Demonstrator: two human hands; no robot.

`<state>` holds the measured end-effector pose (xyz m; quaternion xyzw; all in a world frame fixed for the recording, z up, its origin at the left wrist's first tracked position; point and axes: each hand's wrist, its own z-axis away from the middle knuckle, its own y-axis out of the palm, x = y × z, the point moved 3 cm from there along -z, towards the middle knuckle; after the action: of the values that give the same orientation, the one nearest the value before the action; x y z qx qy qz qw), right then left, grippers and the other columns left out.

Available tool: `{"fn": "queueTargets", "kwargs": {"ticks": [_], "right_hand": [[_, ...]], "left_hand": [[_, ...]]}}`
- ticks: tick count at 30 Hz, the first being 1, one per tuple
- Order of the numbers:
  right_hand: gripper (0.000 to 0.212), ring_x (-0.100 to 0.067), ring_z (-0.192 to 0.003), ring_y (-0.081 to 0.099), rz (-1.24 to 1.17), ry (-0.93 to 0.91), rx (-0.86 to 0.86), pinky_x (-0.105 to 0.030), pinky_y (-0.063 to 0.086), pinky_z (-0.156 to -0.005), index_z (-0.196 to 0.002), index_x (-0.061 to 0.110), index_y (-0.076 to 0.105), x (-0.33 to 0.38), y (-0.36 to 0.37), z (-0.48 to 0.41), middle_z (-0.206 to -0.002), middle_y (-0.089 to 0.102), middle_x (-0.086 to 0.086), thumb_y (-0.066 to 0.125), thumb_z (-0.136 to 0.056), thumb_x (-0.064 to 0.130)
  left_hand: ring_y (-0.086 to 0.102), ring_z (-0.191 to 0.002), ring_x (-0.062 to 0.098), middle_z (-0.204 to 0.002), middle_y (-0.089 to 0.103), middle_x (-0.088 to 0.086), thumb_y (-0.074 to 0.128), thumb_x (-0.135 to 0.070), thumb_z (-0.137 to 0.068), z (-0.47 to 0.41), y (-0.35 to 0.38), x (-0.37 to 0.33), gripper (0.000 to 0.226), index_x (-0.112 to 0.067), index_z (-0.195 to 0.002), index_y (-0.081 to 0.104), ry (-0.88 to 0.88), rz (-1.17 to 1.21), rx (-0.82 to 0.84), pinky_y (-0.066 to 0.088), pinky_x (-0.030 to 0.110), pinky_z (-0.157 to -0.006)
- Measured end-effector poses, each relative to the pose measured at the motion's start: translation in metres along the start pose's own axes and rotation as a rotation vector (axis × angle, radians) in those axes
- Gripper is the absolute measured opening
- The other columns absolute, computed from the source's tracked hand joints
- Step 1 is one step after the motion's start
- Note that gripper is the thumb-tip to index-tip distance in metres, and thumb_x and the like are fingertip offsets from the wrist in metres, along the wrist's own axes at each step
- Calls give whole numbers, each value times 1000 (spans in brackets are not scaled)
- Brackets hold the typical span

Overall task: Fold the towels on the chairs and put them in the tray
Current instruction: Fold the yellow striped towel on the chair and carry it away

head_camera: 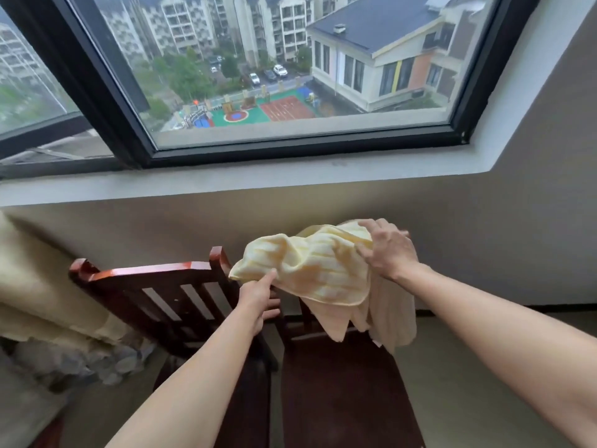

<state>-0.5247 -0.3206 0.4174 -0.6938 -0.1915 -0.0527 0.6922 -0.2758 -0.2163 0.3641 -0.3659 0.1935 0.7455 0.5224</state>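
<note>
Below the window [290, 76], outstretched left hand [258, 299] and right hand [387, 250] grip yellow towel [310, 266].

ahead: wall [226, 221] close behind both chair backs | left: slatted back of left chair [155, 276] just beside the yellow towel [307, 266] | below: open air over right chair seat [342, 399] | right: open floor [452, 399]; beige towel [394, 315] hangs off that chair's back
</note>
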Motion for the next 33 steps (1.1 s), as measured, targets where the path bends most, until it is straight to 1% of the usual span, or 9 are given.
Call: {"fn": "queueTargets", "kwargs": {"ticks": [5, 8, 12, 15, 19, 22, 25, 29, 33], "right_hand": [[75, -30, -127, 48, -109, 109, 267, -41, 37, -102, -145, 26, 36, 3, 26, -55, -139, 48, -9, 56, -83, 64], [48, -29, -118, 55, 10, 114, 386, -39, 39, -97, -127, 32, 54, -1, 41, -70, -127, 60, -2, 57, -83, 52], [28, -33, -102, 60, -101, 152, 255, -34, 42, -77, -107, 24, 62, -10, 45, -80, -109, 67, -10, 50, -83, 19], [21, -39, -98, 59, -239, 195, 146, -35, 37, -71, -101, 17, 60, -11, 40, -86, -105, 65, -16, 47, -85, 21], [29, -38, -88, 58, -484, 184, 44, -37, 39, -68, -81, 15, 58, 5, 18, -79, -85, 63, -12, 40, -76, 36], [39, -35, -81, 57, -638, 46, -34, -41, 43, -68, -77, 17, 58, 29, -4, -67, -77, 63, -6, 35, -65, 46], [43, -28, -90, 61, -721, -70, -37, -42, 49, -77, -94, 27, 64, 56, -11, -46, -92, 70, -3, 39, -67, 50], [54, -28, -115, 57, -387, -105, 324, -33, 46, -91, -131, 27, 52, 78, 22, -14, -123, 64, -5, 66, -79, 28], [65, -27, -114, 57, -235, -6, 493, -38, 49, -92, -127, 22, 48, 83, 44, 19, -116, 61, -1, 77, -69, 25]], "left_hand": [[64, -99, 25, -108, 69, 7, 60, -17, -88, -20, 14, -15, 16, -16, -104, 62, 32, 250, -116, 54, 41, -79], [59, -77, 22, -83, 63, 3, 50, 3, -76, -16, 16, -29, 21, -15, -80, 58, 79, 400, -204, 51, 36, -72], [52, -61, 14, -68, 54, -5, 42, 15, -76, 2, -21, -55, 30, -12, -73, 55, 259, 385, -415, 46, 28, -60], [35, -55, 12, -63, 38, -5, 41, 7, -77, 12, -75, -86, 28, -17, -62, 37, 386, 384, -596, 32, 22, -49], [40, -52, 12, -65, 41, -4, 40, 6, -74, 29, -146, -105, 21, -14, -67, 40, 420, 545, -752, 35, 23, -52], [41, -52, 17, -65, 39, 1, 41, 5, -66, 53, -165, -114, 21, -16, -65, 41, 455, 541, -713, 36, 25, -52], [55, -60, 19, -72, 56, 3, 65, -14, -75, 66, -173, -115, 5, -13, -75, 60, 460, 400, -566, 45, 27, -58], [63, -66, 19, -75, 68, 6, 74, -19, -81, 67, -176, -104, 13, -10, -76, 66, 471, 244, -388, 53, 30, -67], [57, -66, 16, -73, 59, 3, 67, -18, -88, 77, -192, -98, 23, -15, -67, 57, 547, 298, -367, 49, 27, -62]]}}
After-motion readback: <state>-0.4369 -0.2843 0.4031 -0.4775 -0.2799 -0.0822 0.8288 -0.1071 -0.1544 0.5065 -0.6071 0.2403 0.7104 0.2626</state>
